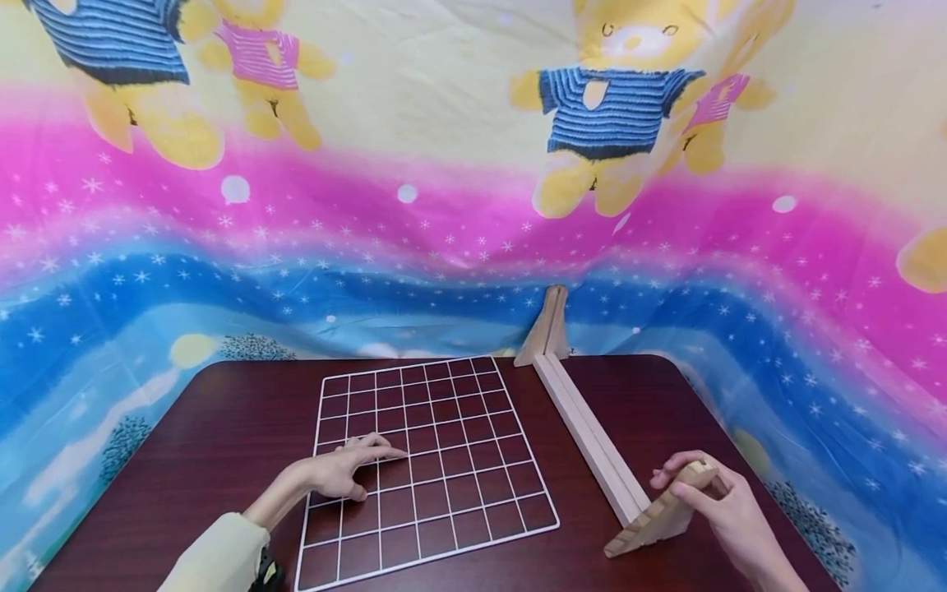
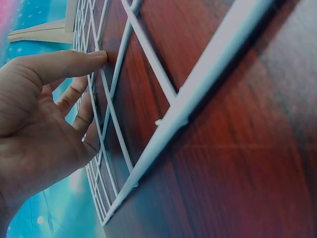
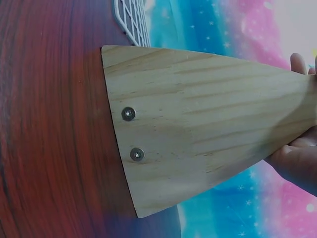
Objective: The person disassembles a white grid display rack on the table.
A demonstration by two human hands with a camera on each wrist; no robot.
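Note:
A white wire grid panel (image 1: 528, 444) lies on the dark table. Over its left part is my left hand (image 1: 342, 473), thumb and fingers spread and relaxed. The left wrist view shows that hand (image 2: 34, 106) at the thin wires, gripping none of them. To the right stands a wooden stand, made of a long bar (image 1: 592, 441) between two tapered end panels. My right hand (image 1: 732, 503) holds the near end panel (image 1: 658, 520) by its narrow top. In the right wrist view, the panel's face (image 3: 198, 119) carries two screws (image 3: 129, 113) near its base.
The far end panel (image 1: 546, 335) stands upright at the table's back edge. A reddish-brown table (image 1: 229, 436) with rounded back corners bears everything. Behind and beside it hangs a colourful cloth (image 1: 444, 214) printed with bears and snowflakes.

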